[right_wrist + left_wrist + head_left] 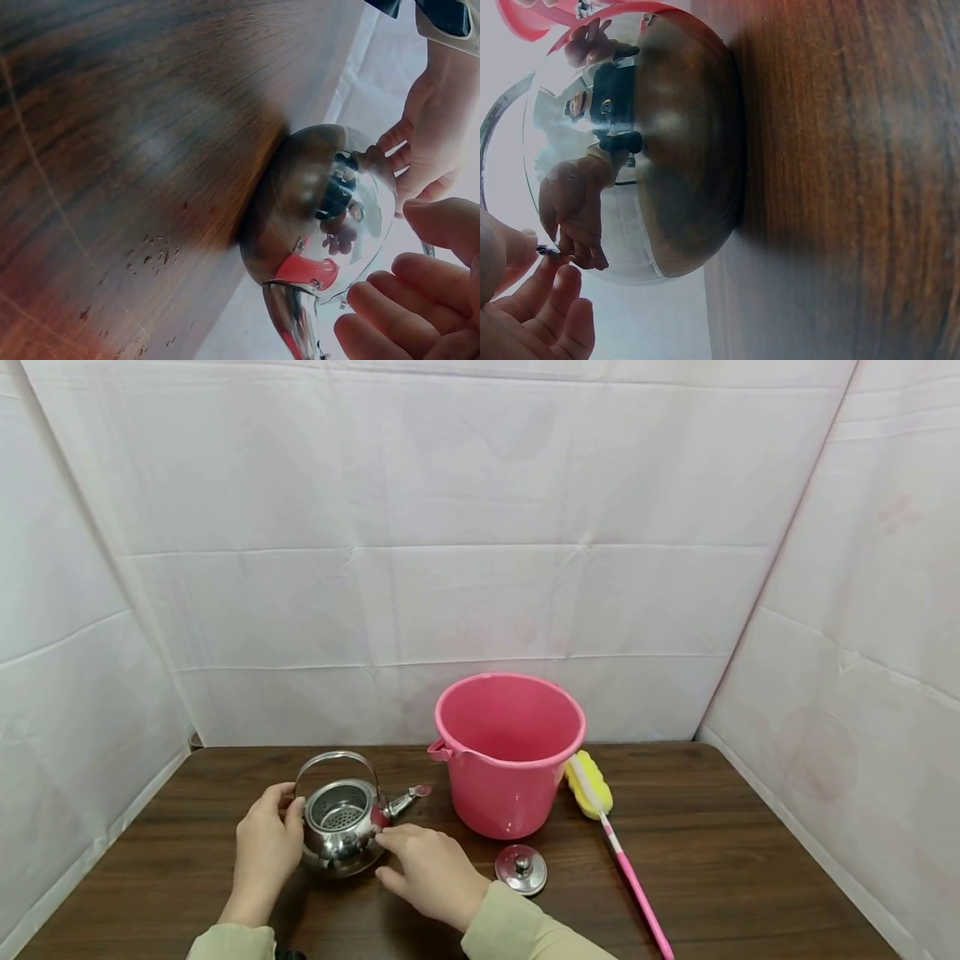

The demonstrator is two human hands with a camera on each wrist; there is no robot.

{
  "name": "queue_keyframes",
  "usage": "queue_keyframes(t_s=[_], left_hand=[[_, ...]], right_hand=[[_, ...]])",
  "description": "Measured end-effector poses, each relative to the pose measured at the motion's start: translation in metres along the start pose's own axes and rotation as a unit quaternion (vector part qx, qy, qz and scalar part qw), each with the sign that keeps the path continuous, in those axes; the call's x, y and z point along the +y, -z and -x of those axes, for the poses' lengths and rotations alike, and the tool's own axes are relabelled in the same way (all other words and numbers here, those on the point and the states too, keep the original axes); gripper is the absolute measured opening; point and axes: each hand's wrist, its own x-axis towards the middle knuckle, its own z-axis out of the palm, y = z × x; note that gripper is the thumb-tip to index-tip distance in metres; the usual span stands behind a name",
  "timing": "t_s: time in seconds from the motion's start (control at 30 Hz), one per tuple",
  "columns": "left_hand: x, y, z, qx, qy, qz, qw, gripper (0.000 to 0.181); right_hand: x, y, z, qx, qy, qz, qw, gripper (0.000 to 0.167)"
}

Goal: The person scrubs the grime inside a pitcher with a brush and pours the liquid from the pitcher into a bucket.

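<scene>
A shiny steel teapot (343,839) stands upright on the table with its lid off. Inside its mouth sits a perforated strainer (339,814), and the hoop handle (337,755) is raised. My left hand (268,839) is at the teapot's left side; in the left wrist view its thumb and forefinger pinch a small metal lug (547,250) at the rim. On the other side, near the spout (294,319), my right hand (435,870) has its fingers loosely extended by the teapot body. Whether those fingertips touch the metal is hard to see.
The round steel lid (521,870) lies right of my right hand. Behind it stands a pink bucket (498,797). A yellow sponge brush (590,785) with a pink handle lies to the bucket's right. Water drops (161,255) dot the table near the spout.
</scene>
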Motion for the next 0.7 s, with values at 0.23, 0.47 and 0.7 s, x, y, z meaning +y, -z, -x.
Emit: queue_keyframes(t_s=[0.23, 0.47, 0.7], left_hand=[[0.0004, 0.0004, -0.0001, 0.002, -0.001, 0.001, 1.0, 0.024], [0.0007, 0.0004, -0.0002, 0.001, 0.0, 0.003, 1.0, 0.024], [0.0002, -0.0005, 0.0, 0.006, -0.005, 0.006, 1.0, 0.023]], right_hand=[[-0.003, 0.001, -0.003, 0.01, 0.01, 0.005, 0.9999, 0.033], [-0.0053, 0.0002, -0.0044, 0.014, 0.013, 0.006, 0.9998, 0.029], [-0.0079, -0.0006, -0.0061, 0.019, 0.016, 0.009, 0.9997, 0.029]])
